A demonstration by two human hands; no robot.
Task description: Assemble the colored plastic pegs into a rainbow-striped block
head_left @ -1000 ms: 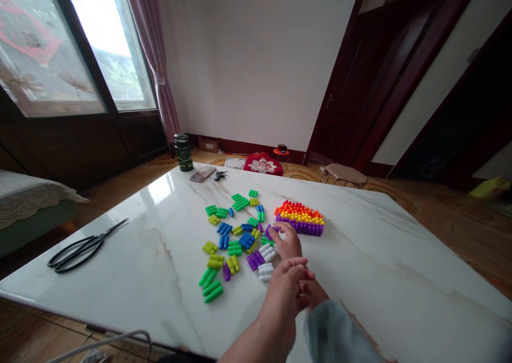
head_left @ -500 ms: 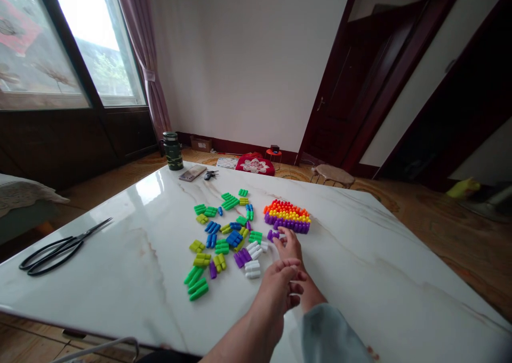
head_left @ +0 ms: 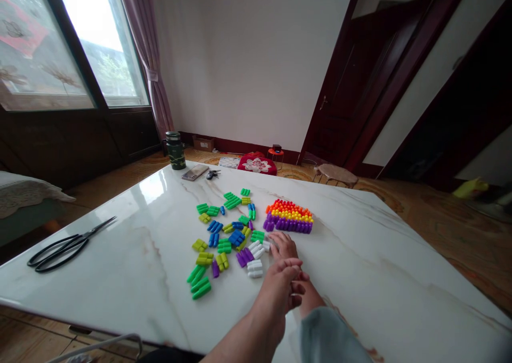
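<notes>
My right hand (head_left: 285, 245), in the grey-blue sleeve, reaches low over the tabletop. Its fingers are apart, with the tips beside a white bullet-shaped plastic piece (head_left: 266, 246); whether they touch it I cannot tell. Nearer to me, my left hand (head_left: 286, 284) hovers with loosely bent, separated fingers and nothing in them, partly covering the right wrist. Just beyond the right hand stand upright pieces in colour rows: purple (head_left: 294, 225), yellow (head_left: 290, 214) and orange-red (head_left: 285, 205). To the left lie loose clusters of green (head_left: 200, 287), blue (head_left: 237, 239), purple (head_left: 244, 257) and white pieces (head_left: 255, 268).
Black-handled scissors (head_left: 72, 245) lie at the left of the marble-patterned table (head_left: 380, 267). At its far edge are a camouflage flask (head_left: 175, 151), a phone (head_left: 195, 172) and keys (head_left: 213, 174). A stool (head_left: 336, 175) stands behind the table.
The loose purple pieces by my right fingertips now stand at the left front of the purple row. My right hand has drawn back towards the white pieces. My left hand has barely moved.
</notes>
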